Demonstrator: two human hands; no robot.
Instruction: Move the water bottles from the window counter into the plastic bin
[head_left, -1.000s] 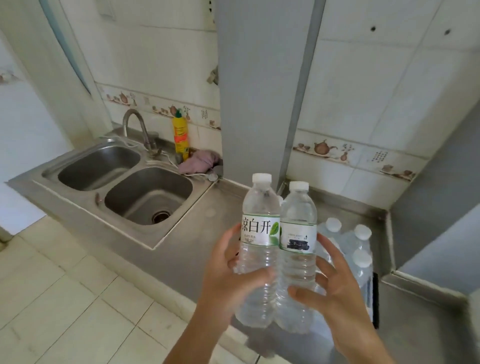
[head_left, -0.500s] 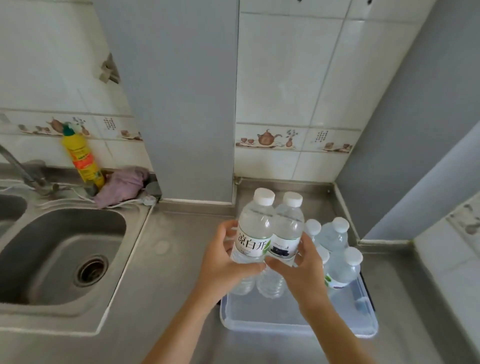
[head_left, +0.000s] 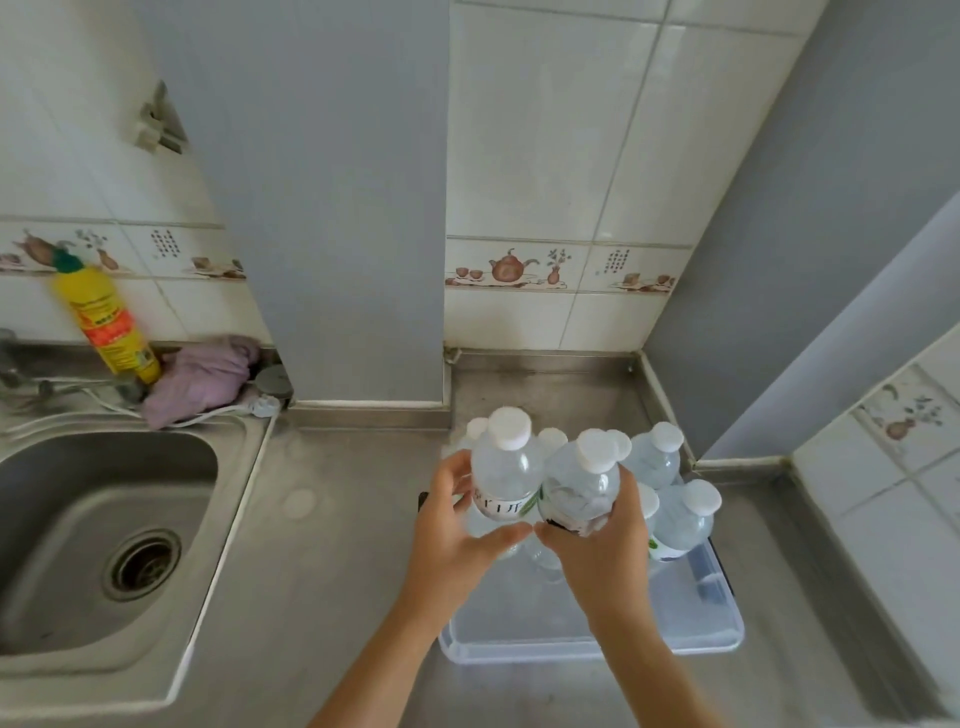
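Observation:
Two clear water bottles with white caps stand upright side by side over the clear plastic bin. My left hand grips the left bottle, which has a white and green label. My right hand grips the right bottle. Both bottles are inside the bin's outline, their bases hidden by my hands. Several more capped bottles stand in the back and right part of the bin, close behind the held pair.
The bin sits on a steel counter in a tiled corner. A steel sink lies to the left. A yellow detergent bottle and a purple cloth rest behind the sink. A grey column rises behind.
My view has tilted down and closed in on the bin. Both hands have lowered the two bottles down into the bin beside the bottles standing there.

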